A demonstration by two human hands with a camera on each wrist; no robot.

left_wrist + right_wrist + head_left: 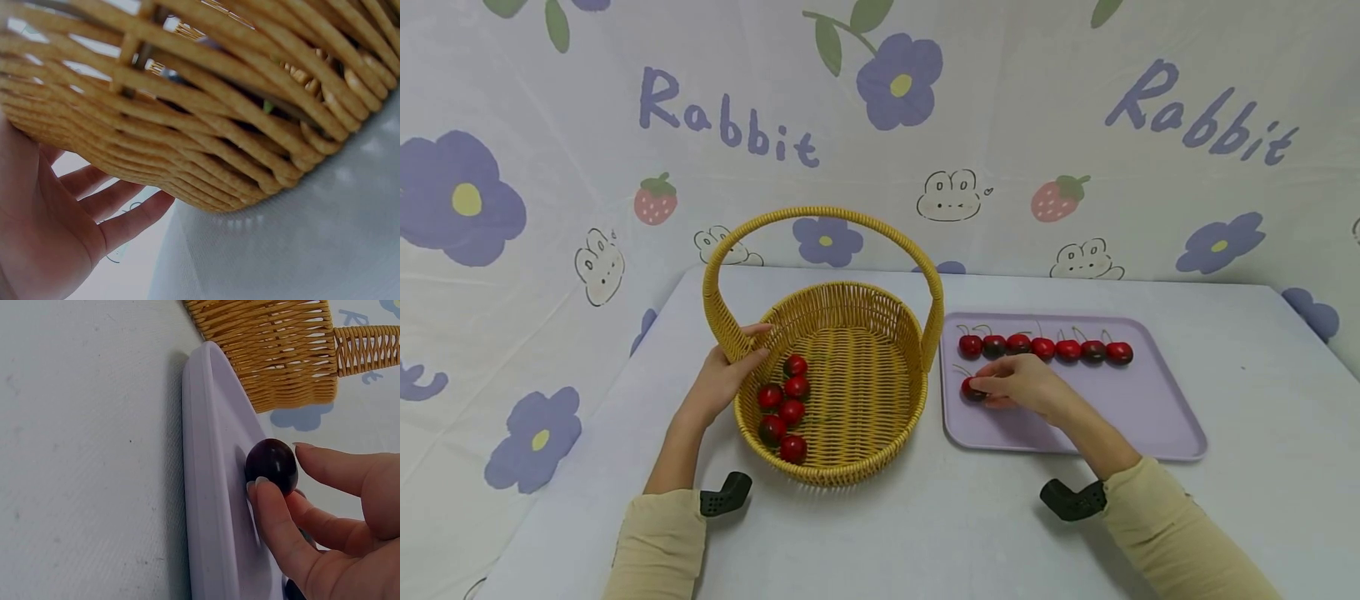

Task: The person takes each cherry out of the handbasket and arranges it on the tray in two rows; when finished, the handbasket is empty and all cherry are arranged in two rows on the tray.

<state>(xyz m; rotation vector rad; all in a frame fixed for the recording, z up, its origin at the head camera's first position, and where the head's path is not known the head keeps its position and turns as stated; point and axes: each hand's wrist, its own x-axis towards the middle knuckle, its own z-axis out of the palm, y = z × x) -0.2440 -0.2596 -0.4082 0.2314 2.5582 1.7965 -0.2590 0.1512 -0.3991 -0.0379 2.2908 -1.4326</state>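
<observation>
My left hand (724, 379) grips the yellow wicker basket (831, 477) at its left side, thumb over the rim beside the handle's base. Beneath the weave, the fingers of that hand (81, 212) show in the left wrist view. Several red cherries (792, 412) lie inside, along the basket's left part. Over on the lilac tray (1120, 425), my right hand (1026, 387) has its fingertips around a dark red cherry (272, 465) near the left edge. Its stem points up and left. Behind it, a row of cherries (1042, 348) with stems runs along the tray's far side.
The basket's tall arched handle (823, 212) rises above its bowl. The tray stands close to the basket's right side, both on a white-covered table (910, 533). A patterned cloth (1000, 125) hangs behind. Black devices (1071, 500) sit at both wrists.
</observation>
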